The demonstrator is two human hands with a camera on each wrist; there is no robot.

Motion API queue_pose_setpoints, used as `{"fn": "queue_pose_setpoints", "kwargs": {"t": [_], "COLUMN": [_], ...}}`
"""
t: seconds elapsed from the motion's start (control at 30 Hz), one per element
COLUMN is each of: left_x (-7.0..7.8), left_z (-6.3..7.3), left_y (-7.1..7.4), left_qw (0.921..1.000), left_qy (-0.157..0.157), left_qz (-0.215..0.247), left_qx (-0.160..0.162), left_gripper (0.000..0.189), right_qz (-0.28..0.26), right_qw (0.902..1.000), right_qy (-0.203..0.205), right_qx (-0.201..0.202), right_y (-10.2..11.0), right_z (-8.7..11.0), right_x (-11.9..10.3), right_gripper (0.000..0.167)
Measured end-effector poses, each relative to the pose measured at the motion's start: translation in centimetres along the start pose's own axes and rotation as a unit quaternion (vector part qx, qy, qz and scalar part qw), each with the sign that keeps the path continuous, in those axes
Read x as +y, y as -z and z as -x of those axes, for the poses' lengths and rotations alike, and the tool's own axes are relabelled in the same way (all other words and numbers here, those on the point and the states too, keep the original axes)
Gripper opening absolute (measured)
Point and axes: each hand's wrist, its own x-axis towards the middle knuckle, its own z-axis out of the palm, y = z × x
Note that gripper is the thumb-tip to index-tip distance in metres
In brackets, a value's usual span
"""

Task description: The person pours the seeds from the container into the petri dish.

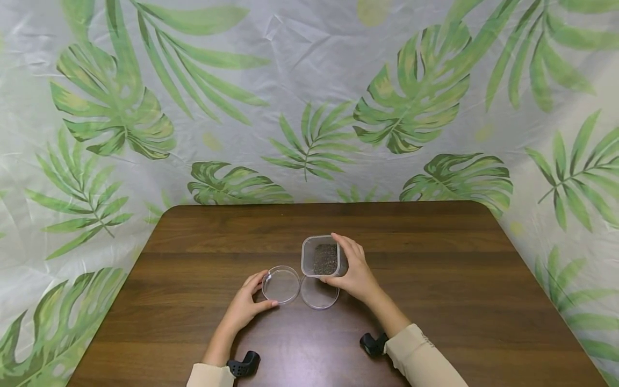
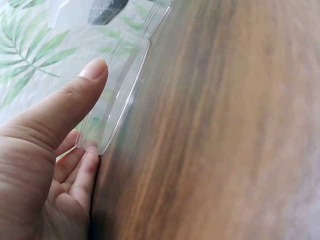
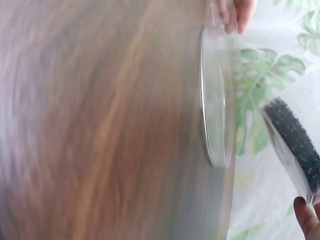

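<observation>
My right hand (image 1: 358,273) grips a square clear plastic container (image 1: 308,259) by its sides, thumb at the near side and fingers at the far side. Dark granular soil (image 1: 326,260) lies inside, and the container is tilted with its opening to the left. Below it, a round clear petri dish (image 1: 319,296) sits on the table, partly covered by the container in the head view. To its left is another clear petri dish (image 1: 281,287), which my left hand (image 1: 244,305) holds at its edge between thumb and fingers. The right wrist view shows the soil (image 3: 294,140) banked along the container's side.
Both dishes stand side by side on a brown wooden table (image 1: 203,236). Behind it hangs a pale cloth (image 1: 319,70) printed with green leaves. Each wrist carries a small black camera mount, the left one (image 1: 245,364) and the right one (image 1: 372,344).
</observation>
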Motion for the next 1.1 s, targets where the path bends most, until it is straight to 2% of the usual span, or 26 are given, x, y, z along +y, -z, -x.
{"fn": "queue_pose_setpoints", "kwargs": {"t": [0.3,0.63,1.1], "left_x": [0.2,0.5,0.5], "left_z": [0.1,0.2,0.3], "left_y": [0.0,0.0,0.1], "left_qw": [1.0,1.0,1.0], "left_qy": [0.0,-0.001,-0.002], "left_qz": [-0.004,0.003,0.001], "left_qx": [0.002,0.003,0.003], "left_gripper": [0.077,0.078,0.078], "right_qz": [0.02,0.059,0.149], "right_qw": [0.9995,0.995,0.978], "right_qy": [0.024,0.081,0.146], "right_qx": [-0.01,-0.008,-0.012], "right_y": [-1.5,-2.4,-3.1], "right_z": [-0.1,-0.3,-0.8], "right_x": [-0.7,-0.9,-1.3], "right_gripper": [0.098,0.096,0.099]}}
